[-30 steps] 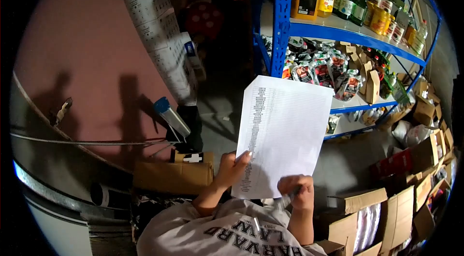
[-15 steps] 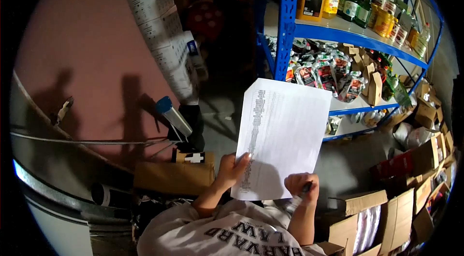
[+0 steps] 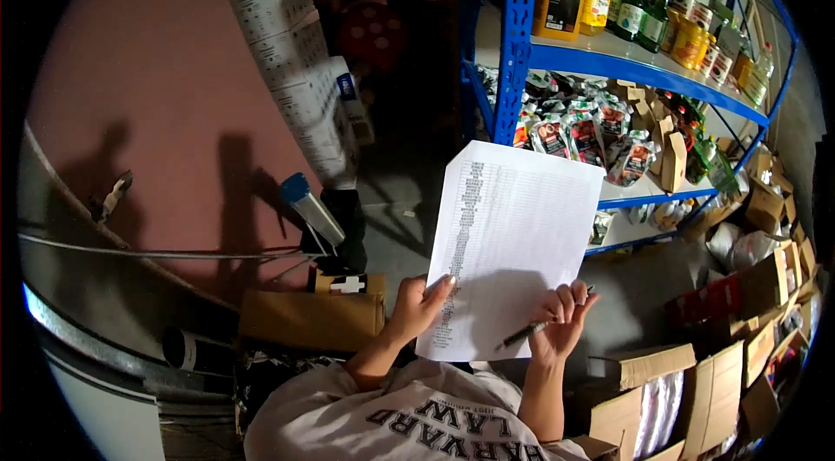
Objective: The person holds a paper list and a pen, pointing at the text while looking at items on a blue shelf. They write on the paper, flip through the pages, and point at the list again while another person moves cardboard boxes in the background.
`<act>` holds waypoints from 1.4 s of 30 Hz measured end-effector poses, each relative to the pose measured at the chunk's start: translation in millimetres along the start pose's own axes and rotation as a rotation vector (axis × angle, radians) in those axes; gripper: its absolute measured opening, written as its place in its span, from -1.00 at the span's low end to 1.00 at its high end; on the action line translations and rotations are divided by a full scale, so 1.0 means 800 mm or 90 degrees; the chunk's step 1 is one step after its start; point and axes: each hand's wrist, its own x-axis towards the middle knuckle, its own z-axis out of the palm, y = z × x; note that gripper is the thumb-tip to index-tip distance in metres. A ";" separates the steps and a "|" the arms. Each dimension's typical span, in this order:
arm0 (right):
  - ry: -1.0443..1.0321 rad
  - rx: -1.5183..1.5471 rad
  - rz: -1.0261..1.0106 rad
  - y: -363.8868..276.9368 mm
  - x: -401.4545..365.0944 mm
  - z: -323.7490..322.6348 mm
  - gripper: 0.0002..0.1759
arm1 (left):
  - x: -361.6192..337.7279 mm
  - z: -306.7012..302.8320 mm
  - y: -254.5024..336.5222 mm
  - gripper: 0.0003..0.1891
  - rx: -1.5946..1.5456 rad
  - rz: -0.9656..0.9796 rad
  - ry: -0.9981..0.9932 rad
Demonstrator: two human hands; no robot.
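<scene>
My left hand [image 3: 420, 309] grips a printed sheet of paper [image 3: 522, 226] by its lower left edge, thumb on top. Rows of small print run down the sheet's left side, with a faint grid across the rest. At the lower right of the paper is my right hand [image 3: 559, 322], fingers curled around a dark pen [image 3: 524, 335]. The pen lies slantwise, its lower end pointing left over the bottom of the sheet.
Blue-framed shelves [image 3: 644, 65] on the right carry bottles [image 3: 632, 9], jars and a heap of pouches [image 3: 583, 126]. Opened cardboard boxes [image 3: 718, 391] line the lower right. White cartons [image 3: 287, 43] are stacked beside the pink wall [image 3: 139, 70]. A brown box [image 3: 309, 320] stands at lower left.
My right hand has turned and opened out from a tighter fist, bringing the pen into view across the sheet's lower edge. The paper has shifted slightly right.
</scene>
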 end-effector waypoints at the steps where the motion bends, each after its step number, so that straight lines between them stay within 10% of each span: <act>1: 0.026 0.000 -0.004 -0.003 0.003 0.003 -0.51 | -0.002 0.001 0.000 -0.74 0.001 0.001 0.012; 18: 0.016 0.176 0.030 -0.021 -0.006 -0.013 -0.47 | -0.002 0.014 0.003 -0.74 0.017 0.032 -0.007; 26: 0.080 -0.376 -0.015 -0.027 -0.016 -0.003 -0.52 | -0.004 0.012 0.008 -0.72 0.058 0.045 0.023; 29: -0.068 -0.368 0.047 -0.027 -0.017 -0.002 -0.42 | -0.002 0.013 0.008 -0.71 0.065 0.060 0.019; 35: 0.088 -0.522 -0.141 -0.019 -0.025 0.003 -0.46 | -0.004 0.015 -0.002 -0.67 0.022 0.043 0.003; 42: -0.045 -0.513 -0.144 -0.027 -0.017 0.000 -0.77 | -0.002 0.013 0.012 -0.65 0.075 0.037 -0.001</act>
